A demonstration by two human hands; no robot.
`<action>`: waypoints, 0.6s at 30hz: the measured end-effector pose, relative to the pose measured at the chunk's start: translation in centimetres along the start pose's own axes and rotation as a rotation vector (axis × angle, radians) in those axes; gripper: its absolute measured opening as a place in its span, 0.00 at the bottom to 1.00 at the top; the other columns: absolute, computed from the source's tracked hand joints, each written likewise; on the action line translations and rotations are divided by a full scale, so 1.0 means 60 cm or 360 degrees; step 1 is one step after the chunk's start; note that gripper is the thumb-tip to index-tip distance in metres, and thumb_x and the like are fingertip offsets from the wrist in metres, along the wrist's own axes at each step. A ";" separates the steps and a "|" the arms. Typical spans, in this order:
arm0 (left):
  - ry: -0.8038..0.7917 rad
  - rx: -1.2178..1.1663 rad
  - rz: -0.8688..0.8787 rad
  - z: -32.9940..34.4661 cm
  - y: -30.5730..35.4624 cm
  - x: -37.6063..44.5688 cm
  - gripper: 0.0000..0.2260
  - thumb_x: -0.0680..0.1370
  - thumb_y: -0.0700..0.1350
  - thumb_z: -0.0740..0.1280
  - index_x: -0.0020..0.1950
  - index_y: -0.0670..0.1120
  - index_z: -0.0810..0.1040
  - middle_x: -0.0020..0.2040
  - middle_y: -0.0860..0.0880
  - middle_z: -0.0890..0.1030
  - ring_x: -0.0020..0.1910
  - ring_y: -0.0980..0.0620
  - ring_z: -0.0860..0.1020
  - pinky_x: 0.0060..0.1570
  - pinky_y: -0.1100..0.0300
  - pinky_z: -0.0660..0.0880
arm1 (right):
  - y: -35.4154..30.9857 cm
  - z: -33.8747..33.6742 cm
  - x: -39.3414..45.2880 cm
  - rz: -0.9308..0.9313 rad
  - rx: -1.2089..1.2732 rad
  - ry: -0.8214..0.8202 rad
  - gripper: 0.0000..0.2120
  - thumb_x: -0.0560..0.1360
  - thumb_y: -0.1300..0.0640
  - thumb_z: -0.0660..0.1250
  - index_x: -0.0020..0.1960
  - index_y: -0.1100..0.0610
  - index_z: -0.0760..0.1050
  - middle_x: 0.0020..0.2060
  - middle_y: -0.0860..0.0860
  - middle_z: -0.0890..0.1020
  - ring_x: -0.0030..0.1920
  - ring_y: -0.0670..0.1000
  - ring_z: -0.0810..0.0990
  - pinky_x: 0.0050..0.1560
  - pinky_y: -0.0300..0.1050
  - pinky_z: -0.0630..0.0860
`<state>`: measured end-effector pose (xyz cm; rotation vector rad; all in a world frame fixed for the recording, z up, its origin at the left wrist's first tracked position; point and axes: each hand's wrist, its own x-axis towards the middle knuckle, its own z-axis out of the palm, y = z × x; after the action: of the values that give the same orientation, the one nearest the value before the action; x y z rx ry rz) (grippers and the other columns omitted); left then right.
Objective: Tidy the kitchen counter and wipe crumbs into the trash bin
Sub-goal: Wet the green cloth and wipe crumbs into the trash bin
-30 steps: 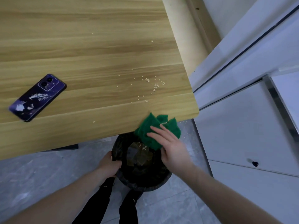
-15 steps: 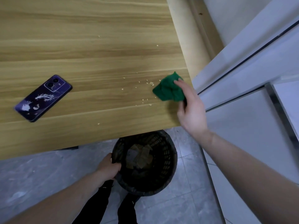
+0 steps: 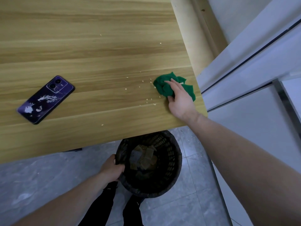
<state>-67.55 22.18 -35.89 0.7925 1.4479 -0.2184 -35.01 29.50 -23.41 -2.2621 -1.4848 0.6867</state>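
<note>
Your single head-worn wide-angle view looks forward and steeply down from above the near edge of the counter (image 3: 84,51), close enough that both your forearms enter from the bottom of the frame. The counter fills the upper left, the floor (image 3: 32,180) and the trash bin (image 3: 172,162) lie directly beneath you, and straight edges bow toward the right border.

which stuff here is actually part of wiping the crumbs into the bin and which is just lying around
Part of the job:
- green cloth, under the right hand
- crumbs scattered on the wooden counter
- black trash bin below the counter edge, rim held by the left hand

Just lying about:
- purple phone, face down on the counter, well left of the crumbs
</note>
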 end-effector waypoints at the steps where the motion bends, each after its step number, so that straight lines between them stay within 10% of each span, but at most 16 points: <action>1: 0.0007 -0.0004 0.0004 0.000 0.000 -0.001 0.16 0.71 0.39 0.69 0.51 0.57 0.73 0.54 0.40 0.80 0.49 0.38 0.83 0.47 0.41 0.84 | 0.001 0.004 -0.015 -0.0021 -0.0001 0.0013 0.31 0.80 0.65 0.61 0.79 0.46 0.63 0.80 0.45 0.61 0.80 0.50 0.58 0.77 0.46 0.59; 12: 0.0064 0.0004 -0.0002 -0.005 0.004 -0.005 0.17 0.72 0.35 0.68 0.55 0.53 0.73 0.54 0.40 0.79 0.50 0.37 0.82 0.47 0.39 0.83 | -0.009 0.057 -0.223 -0.0254 0.0028 -0.0141 0.34 0.76 0.70 0.61 0.77 0.47 0.67 0.79 0.43 0.62 0.82 0.51 0.54 0.80 0.56 0.57; 18: 0.0076 0.0006 -0.0012 -0.007 0.007 -0.012 0.16 0.75 0.37 0.69 0.58 0.53 0.73 0.54 0.40 0.80 0.49 0.36 0.83 0.46 0.39 0.84 | -0.014 0.089 -0.337 -0.0141 0.0143 -0.0293 0.34 0.76 0.72 0.60 0.75 0.43 0.69 0.76 0.35 0.65 0.77 0.43 0.63 0.70 0.49 0.73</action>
<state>-67.75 22.50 -35.03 0.8000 1.4962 -0.2094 -45.41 11.35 -23.22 -2.1002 -1.5928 0.9365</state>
